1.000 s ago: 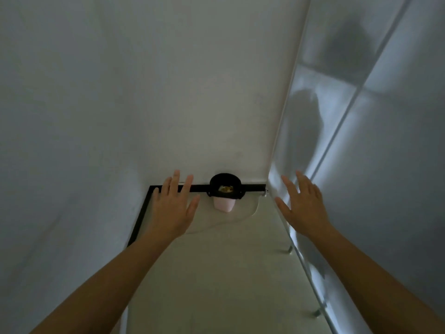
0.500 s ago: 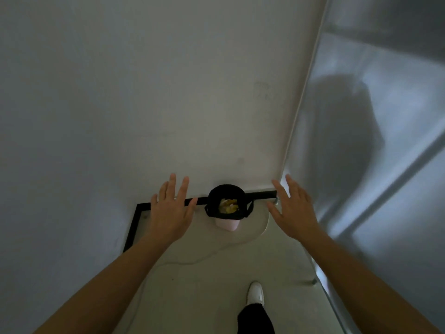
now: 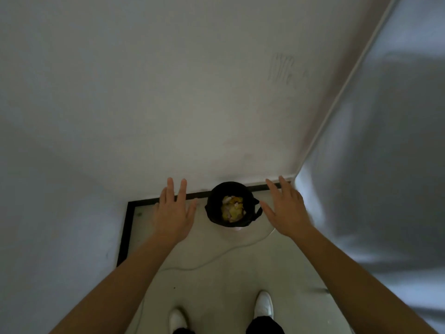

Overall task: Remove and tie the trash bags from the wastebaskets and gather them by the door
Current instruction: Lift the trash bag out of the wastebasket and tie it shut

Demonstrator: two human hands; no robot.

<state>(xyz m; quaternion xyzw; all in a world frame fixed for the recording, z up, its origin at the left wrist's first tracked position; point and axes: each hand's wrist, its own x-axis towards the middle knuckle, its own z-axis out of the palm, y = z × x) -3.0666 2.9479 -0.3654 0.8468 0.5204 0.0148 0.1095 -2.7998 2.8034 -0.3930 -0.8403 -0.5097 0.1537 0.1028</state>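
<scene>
A small pale wastebasket (image 3: 237,228) stands on the floor against the far wall, almost hidden under the black trash bag (image 3: 214,210) that lines it and folds over its rim. Yellowish crumpled rubbish (image 3: 233,208) fills the bag. My left hand (image 3: 173,213) hovers open just left of the bag, fingers spread. My right hand (image 3: 286,209) hovers open just right of it. Neither hand touches the bag.
A narrow passage: white walls ahead and on the left with a black skirting board (image 3: 125,235), a glossy grey panel (image 3: 375,179) on the right. A thin white cable (image 3: 216,257) trails across the pale floor. My white shoes (image 3: 264,304) stand near the bottom edge.
I have stepped closer to the wastebasket, which now looks larger and lies between my hands. Both hands have drawn in toward the bag. Both shoes are now in view.
</scene>
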